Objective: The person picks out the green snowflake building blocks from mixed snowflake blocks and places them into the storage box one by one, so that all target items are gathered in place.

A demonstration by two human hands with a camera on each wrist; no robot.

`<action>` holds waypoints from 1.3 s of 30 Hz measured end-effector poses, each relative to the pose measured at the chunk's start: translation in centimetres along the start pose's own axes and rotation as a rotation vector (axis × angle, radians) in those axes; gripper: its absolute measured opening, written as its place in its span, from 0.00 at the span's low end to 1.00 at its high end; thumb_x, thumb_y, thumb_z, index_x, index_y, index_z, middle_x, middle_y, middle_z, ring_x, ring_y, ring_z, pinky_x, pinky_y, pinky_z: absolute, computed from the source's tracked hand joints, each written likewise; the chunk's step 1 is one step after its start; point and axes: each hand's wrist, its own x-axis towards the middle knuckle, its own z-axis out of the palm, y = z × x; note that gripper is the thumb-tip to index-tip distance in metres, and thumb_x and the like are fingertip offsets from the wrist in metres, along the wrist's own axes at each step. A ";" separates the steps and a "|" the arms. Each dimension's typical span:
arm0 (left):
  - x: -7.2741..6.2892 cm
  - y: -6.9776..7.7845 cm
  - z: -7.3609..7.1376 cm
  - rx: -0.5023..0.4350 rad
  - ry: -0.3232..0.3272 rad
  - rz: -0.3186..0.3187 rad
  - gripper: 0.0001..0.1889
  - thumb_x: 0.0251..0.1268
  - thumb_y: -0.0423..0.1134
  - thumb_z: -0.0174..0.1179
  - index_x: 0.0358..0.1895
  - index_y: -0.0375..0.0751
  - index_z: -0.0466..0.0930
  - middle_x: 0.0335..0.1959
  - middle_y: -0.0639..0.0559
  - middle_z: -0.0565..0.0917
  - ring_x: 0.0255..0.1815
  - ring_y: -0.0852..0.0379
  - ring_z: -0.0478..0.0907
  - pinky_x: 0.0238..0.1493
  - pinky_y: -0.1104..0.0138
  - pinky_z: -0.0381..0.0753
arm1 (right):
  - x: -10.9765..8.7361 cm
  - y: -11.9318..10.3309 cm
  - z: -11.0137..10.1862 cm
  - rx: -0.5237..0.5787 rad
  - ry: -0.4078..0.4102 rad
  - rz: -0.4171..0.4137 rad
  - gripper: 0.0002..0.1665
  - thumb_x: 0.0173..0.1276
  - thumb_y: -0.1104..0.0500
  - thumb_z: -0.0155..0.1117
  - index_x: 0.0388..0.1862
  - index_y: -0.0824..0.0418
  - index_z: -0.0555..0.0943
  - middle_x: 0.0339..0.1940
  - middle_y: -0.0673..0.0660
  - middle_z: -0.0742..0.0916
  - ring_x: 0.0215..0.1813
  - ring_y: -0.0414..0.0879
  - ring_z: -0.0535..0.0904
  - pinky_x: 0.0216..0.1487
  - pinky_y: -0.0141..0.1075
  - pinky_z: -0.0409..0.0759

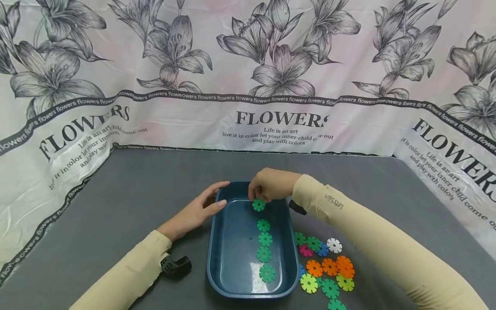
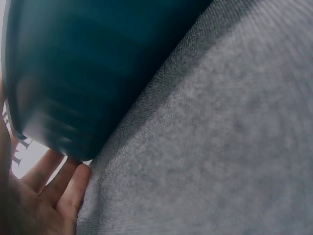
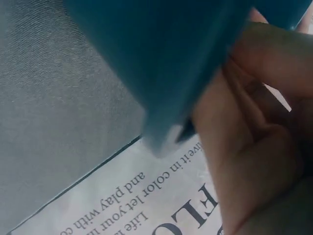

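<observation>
A deep blue rectangular tray [image 1: 236, 254] lies lengthwise before me. Fingers fairly straight, my left hand [image 1: 193, 215] rests against its far left corner, thumb at the rim; the left wrist view shows its fingers [image 2: 73, 191] along the outer wall. Inside the far end, my right hand [image 1: 274, 183] pinches a green notched plastic disc [image 1: 258, 205] between thumb and fingers. Toward me from it, several matching green discs [image 1: 265, 239] form a line on the tray floor. In the right wrist view the tray wall hides the fingertips and the pinched disc.
Right of the tray lies a loose group of notched discs: orange [image 1: 330, 267], yellow-green [image 1: 308, 283], green [image 1: 330, 288], white [image 1: 334, 245], pink [image 1: 306, 250] and blue. The grey table [image 1: 162, 172] ends at a flower-printed cloth [image 1: 174, 120] behind and at both sides.
</observation>
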 end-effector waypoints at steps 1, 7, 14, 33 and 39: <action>0.0 0.0 0.0 0.000 0.001 0.002 0.28 0.68 0.59 0.53 0.68 0.81 0.54 0.75 0.54 0.53 0.74 0.49 0.56 0.66 0.46 0.64 | 0.0 0.1 0.1 0.002 0.002 0.005 0.21 0.63 0.77 0.49 0.42 0.60 0.85 0.26 0.53 0.84 0.25 0.39 0.75 0.31 0.32 0.76; 0.0 0.2 -0.1 0.013 0.008 0.005 0.28 0.69 0.58 0.53 0.68 0.81 0.54 0.75 0.53 0.53 0.74 0.49 0.56 0.66 0.45 0.63 | -0.1 0.6 0.8 -0.013 0.012 0.049 0.19 0.61 0.77 0.53 0.38 0.58 0.85 0.24 0.52 0.83 0.23 0.39 0.75 0.30 0.32 0.77; 0.1 0.3 0.0 0.023 0.005 0.014 0.29 0.68 0.59 0.53 0.69 0.79 0.53 0.75 0.52 0.53 0.74 0.47 0.55 0.66 0.45 0.63 | -0.2 0.2 1.3 -0.128 0.055 0.025 0.12 0.60 0.72 0.61 0.34 0.57 0.85 0.27 0.49 0.84 0.26 0.39 0.76 0.31 0.32 0.77; 0.0 -0.2 0.1 0.042 0.023 -0.002 0.29 0.68 0.60 0.53 0.69 0.80 0.54 0.76 0.53 0.53 0.75 0.47 0.52 0.67 0.42 0.60 | -2.2 -0.5 0.9 -0.155 0.143 -0.105 0.11 0.66 0.68 0.59 0.43 0.58 0.85 0.35 0.52 0.87 0.29 0.36 0.76 0.35 0.31 0.77; 0.0 -0.2 0.1 0.040 0.030 0.004 0.28 0.68 0.57 0.54 0.68 0.80 0.54 0.76 0.54 0.52 0.75 0.47 0.51 0.67 0.41 0.60 | -7.8 -3.3 -1.0 -0.123 0.273 -0.161 0.11 0.68 0.63 0.62 0.47 0.55 0.83 0.40 0.48 0.87 0.35 0.33 0.79 0.38 0.30 0.79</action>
